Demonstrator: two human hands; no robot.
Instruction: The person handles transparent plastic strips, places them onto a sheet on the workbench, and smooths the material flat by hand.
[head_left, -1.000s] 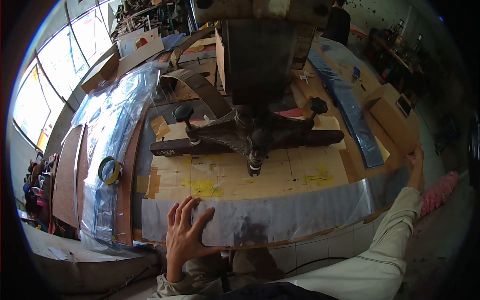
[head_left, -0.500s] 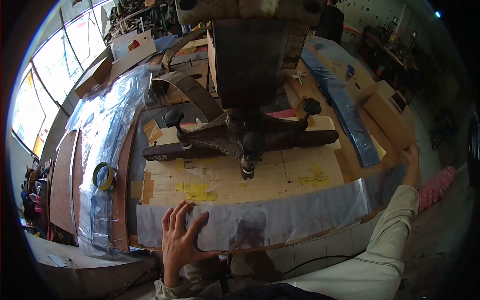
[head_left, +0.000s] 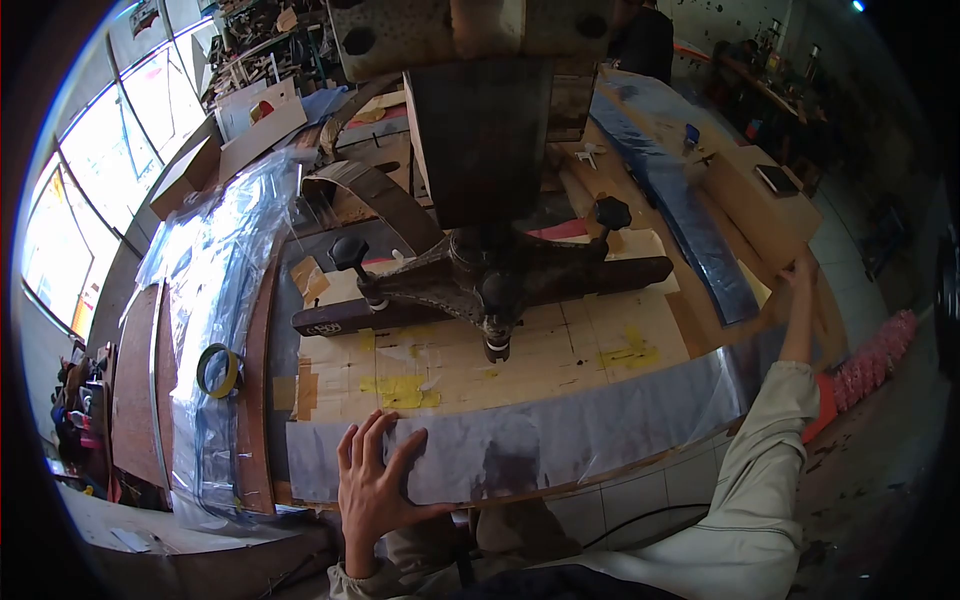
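Note:
My left hand (head_left: 380, 490) rests on the near strip of grey, film-like sheet (head_left: 600, 430), thumb and fingers spread and nothing held. This strip runs along the front edge of a curved wooden board (head_left: 470, 370). To the far right, my right hand (head_left: 798, 275) touches the near lower corner of a cardboard box (head_left: 765, 215). Its fingers are small and partly hidden, so I cannot tell whether they grip it. On the box lies a dark flat rectangular item (head_left: 776, 180).
Over the board stands a heavy dark metal clamp (head_left: 490, 270) with two black knobs. A tape roll (head_left: 217, 370) lies on clear plastic sheeting (head_left: 215, 290) at left. A shiny blue-grey strip (head_left: 690, 220) lies at right, near a pink bundle (head_left: 880, 360). A person (head_left: 643, 40) stands behind.
My right hand and the cardboard box have shifted slightly away and to the left. The view has shifted a little. My left hand stays on the grey strip.

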